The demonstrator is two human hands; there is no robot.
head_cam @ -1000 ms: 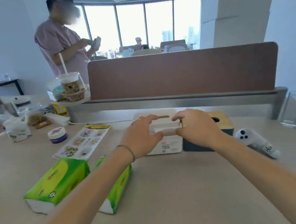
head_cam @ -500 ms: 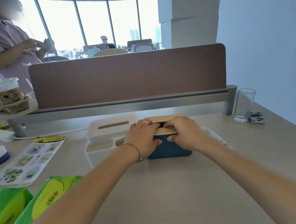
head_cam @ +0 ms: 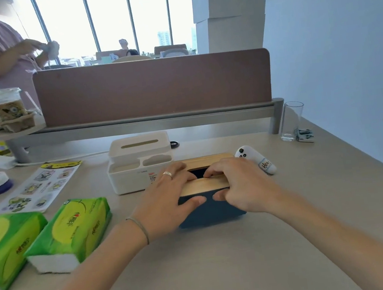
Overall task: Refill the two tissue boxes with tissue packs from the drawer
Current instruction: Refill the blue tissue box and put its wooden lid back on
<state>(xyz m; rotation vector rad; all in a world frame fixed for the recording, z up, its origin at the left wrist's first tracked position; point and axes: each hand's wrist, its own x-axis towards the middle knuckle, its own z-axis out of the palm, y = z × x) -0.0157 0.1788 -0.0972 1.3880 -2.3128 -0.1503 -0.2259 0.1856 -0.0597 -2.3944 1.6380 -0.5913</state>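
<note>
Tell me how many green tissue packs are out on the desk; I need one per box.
2. One green tissue pack lies left of the left hand; the other lies beside it at the frame's left edge, partly cut off. More could sit out of frame.

1. Just one view, the cam on my head, wide-angle, tilted forward and down over the desk (head_cam: 227, 274).
2. It's close: my forearms fill the bottom, the divider panel (head_cam: 154, 89) and windows (head_cam: 108, 22) sit beyond.
</note>
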